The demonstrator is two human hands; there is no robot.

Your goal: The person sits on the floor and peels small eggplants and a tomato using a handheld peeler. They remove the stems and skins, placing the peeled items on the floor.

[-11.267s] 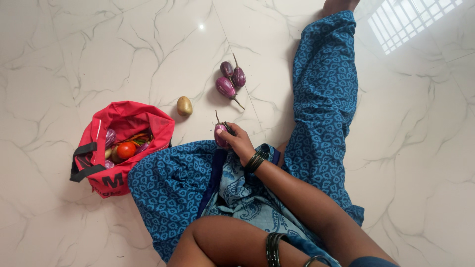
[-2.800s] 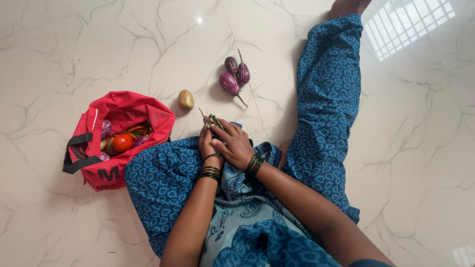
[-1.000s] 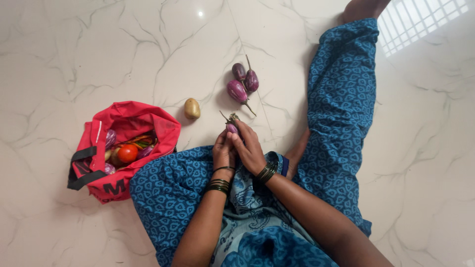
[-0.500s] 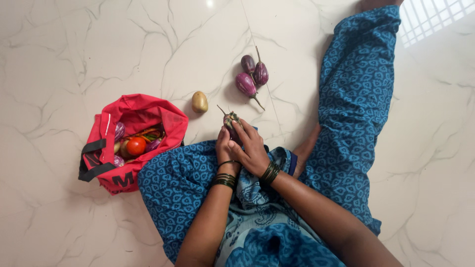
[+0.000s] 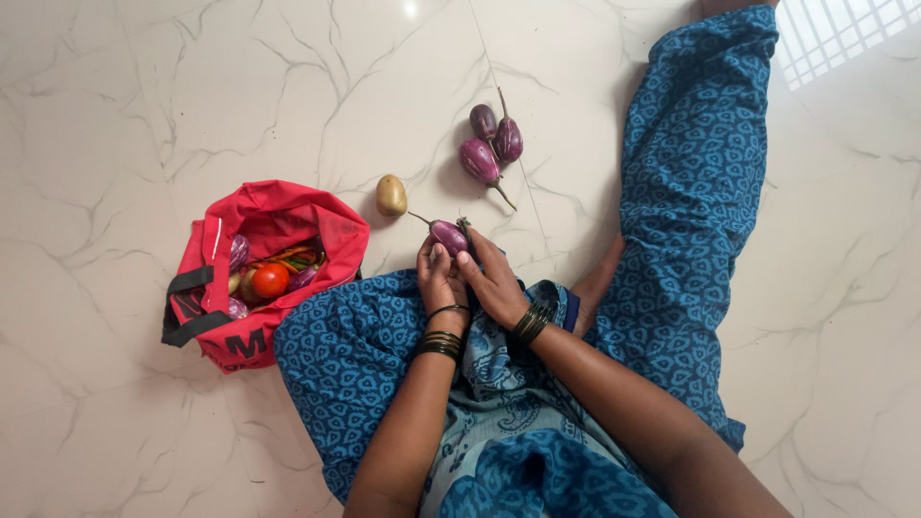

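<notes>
Both my hands hold one small purple eggplant (image 5: 448, 235) just above my knee. My left hand (image 5: 438, 278) grips it from below and my right hand (image 5: 491, 273) grips its right end near the green cap. Its thin stem points left. Three more purple eggplants (image 5: 490, 146) lie together on the white marble floor beyond my hands. A small brownish potato (image 5: 390, 195) lies to their left. A red cloth bag (image 5: 257, 269) stands open at my left with a red tomato (image 5: 271, 280) and other vegetables inside.
I sit on a white veined marble floor (image 5: 144, 115) in blue patterned clothing (image 5: 365, 345), with my right leg (image 5: 691, 173) stretched out ahead on the right. Window light reflects on the floor at top right.
The eggplant in my hands has turned from upright to lying sideways, stem pointing left. Much earlier only my right hand held it; my left hand has since joined.
</notes>
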